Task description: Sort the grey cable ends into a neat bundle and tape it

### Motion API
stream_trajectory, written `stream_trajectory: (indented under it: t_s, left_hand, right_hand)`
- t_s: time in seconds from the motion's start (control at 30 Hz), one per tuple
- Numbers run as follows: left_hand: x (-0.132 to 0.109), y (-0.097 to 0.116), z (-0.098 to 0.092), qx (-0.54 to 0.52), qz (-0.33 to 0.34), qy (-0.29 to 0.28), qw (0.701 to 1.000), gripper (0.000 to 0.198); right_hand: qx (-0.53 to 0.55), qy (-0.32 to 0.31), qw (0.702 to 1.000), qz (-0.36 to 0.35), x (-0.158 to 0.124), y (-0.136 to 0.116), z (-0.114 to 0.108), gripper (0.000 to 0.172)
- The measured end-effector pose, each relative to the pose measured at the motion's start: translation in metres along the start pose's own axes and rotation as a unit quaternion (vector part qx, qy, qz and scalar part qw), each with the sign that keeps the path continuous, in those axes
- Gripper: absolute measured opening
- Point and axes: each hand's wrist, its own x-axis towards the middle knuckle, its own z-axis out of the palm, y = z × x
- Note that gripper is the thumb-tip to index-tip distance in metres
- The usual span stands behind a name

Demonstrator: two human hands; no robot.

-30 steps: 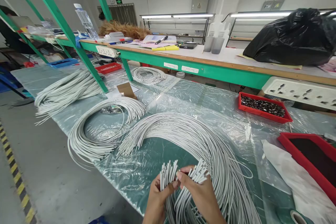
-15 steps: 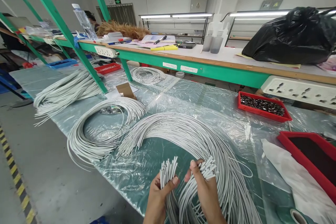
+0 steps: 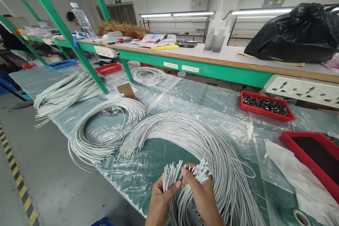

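My left hand [image 3: 163,193] is closed around a bunch of white cable ends [image 3: 171,174], which stick up above the thumb. Close beside it, my right hand [image 3: 196,182] grips a second bunch of cable ends [image 3: 202,170], fanned up and to the right. The thumbs and fingertips of both hands almost meet; whether they touch is hard to tell. Below the hands the held cables curve down in loops. A large bundle of white cables [image 3: 182,127] arcs over the table behind and to the right of my hands.
More cable coils lie at the left [image 3: 82,137], far left [image 3: 69,93] and back [image 3: 148,76]. Red trays stand at right, one with small dark parts [image 3: 266,106], another with black contents [image 3: 316,153]. A tape roll [image 3: 299,216] is near right. A green-framed shelf [image 3: 212,69] crosses behind.
My right hand has moved left with its bunch of cables, closing the gap to my left hand. The left hand stays nearly in place, still gripping its bunch.
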Motion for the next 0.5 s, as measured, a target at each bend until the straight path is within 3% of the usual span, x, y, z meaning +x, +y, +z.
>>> stream_trajectory:
  t_s: [0.23,0.37,0.5]
  left_hand:
    - [0.0029,-0.0045,-0.0045,0.007,-0.007,0.021,1.000,0.035]
    - [0.0009,-0.0021,-0.0050,0.004,-0.023,0.006,1.000,0.032]
    - [-0.0022,0.0000,-0.0039,-0.011,-0.010,-0.020,1.000,0.029]
  right_hand:
    - [-0.048,0.026,0.998,-0.027,0.0026,-0.0015,-0.0070,0.034]
    - [-0.074,-0.012,0.996,-0.052,0.0039,-0.0034,-0.0076,0.037]
    - [-0.015,-0.039,0.999,-0.031,0.0028,-0.0012,-0.0056,0.032]
